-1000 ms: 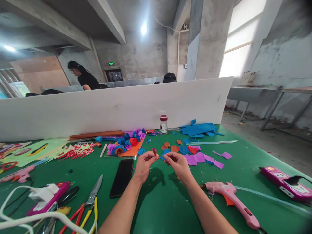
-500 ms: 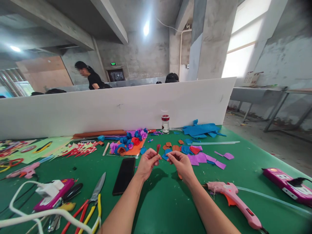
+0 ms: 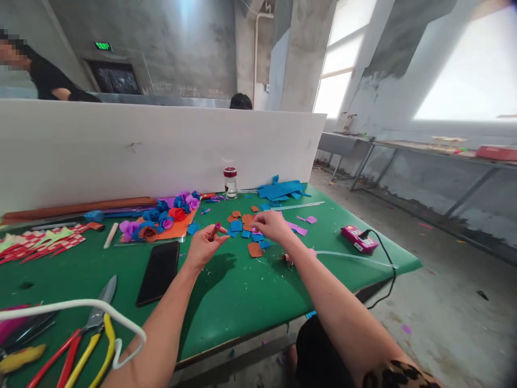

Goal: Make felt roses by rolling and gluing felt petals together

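Left hand (image 3: 207, 245) loaded, right hand (image 3: 273, 226) in among the colours!

And here we are at the green table (image 3: 238, 299)! In the left hand, a small dark-red rolled piece (image 3: 215, 231), apparently paper, sits pinched between thumb and fingers, end poking up, just left of the cut scraps. Across on the right, the right hand hangs over the scatter, fingertips bunched low; whether they have anything between them, I cannot tell from here.

Under and around those fingers: flat blue paper squares (image 3: 236, 226), with a rounded orange-brown paper piece (image 3: 255, 249) on the near side. Far left, a cluster of blue, purple and red paper flowers (image 3: 177, 214) lies well apart from the action. And on the right, a pink glue gun (image 3: 312, 253), mostly hidden by the right forearm (image 3: 331, 302).

This looks like a picking-out step, one hand holding, the other choosing. The next move calls for delicacy, I'd say: a fine pinch on a single scrap, neighbours undisturbed, and a left grip light enough to spare that roll.
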{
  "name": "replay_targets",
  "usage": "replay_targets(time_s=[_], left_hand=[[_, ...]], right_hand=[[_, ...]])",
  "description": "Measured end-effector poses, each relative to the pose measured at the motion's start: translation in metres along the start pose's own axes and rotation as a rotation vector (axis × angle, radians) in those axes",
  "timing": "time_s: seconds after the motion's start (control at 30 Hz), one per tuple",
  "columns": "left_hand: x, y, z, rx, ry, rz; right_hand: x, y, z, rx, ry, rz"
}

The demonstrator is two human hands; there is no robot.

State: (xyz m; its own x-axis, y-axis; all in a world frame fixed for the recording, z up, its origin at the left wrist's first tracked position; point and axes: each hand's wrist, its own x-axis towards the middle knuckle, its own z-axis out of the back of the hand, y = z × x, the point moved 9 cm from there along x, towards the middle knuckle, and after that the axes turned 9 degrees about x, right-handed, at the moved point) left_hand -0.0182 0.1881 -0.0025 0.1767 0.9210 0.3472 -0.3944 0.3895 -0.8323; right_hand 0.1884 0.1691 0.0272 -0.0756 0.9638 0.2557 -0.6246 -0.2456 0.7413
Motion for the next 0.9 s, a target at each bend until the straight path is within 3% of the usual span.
replay_targets(time_s=[0.07,0.27,0.37,0.5,0.7,0.83,0.9], left_hand=[[-0.001,-0.005,0.000,0.034,-0.001,-0.043],[-0.005,-0.014,0.000,0.028,-0.001,-0.090],[-0.006,-0.014,-0.004,0.012,0.013,-0.091],[-0.006,-0.010,-0.009,-0.010,0.046,-0.050],[-0.016,-0.012,-0.034,-0.019,0.319,0.039],[-0.028,-0.013,-0.049,-0.058,0.492,0.085],[-0.031,-0.015,-0.052,-0.111,0.529,0.088]], right_hand=[[-0.002,-0.010,-0.012,-0.182,0.095,-0.025],[-0.005,-0.040,-0.047,-0.255,0.187,-0.072],[-0.003,-0.041,-0.049,-0.238,0.193,-0.062],[-0.013,-0.024,-0.041,-0.161,0.159,0.004],[-0.046,0.011,-0.051,0.272,0.220,0.087],[-0.055,0.015,-0.066,0.385,0.305,0.062],[-0.055,0.010,-0.067,0.400,0.268,0.031]])
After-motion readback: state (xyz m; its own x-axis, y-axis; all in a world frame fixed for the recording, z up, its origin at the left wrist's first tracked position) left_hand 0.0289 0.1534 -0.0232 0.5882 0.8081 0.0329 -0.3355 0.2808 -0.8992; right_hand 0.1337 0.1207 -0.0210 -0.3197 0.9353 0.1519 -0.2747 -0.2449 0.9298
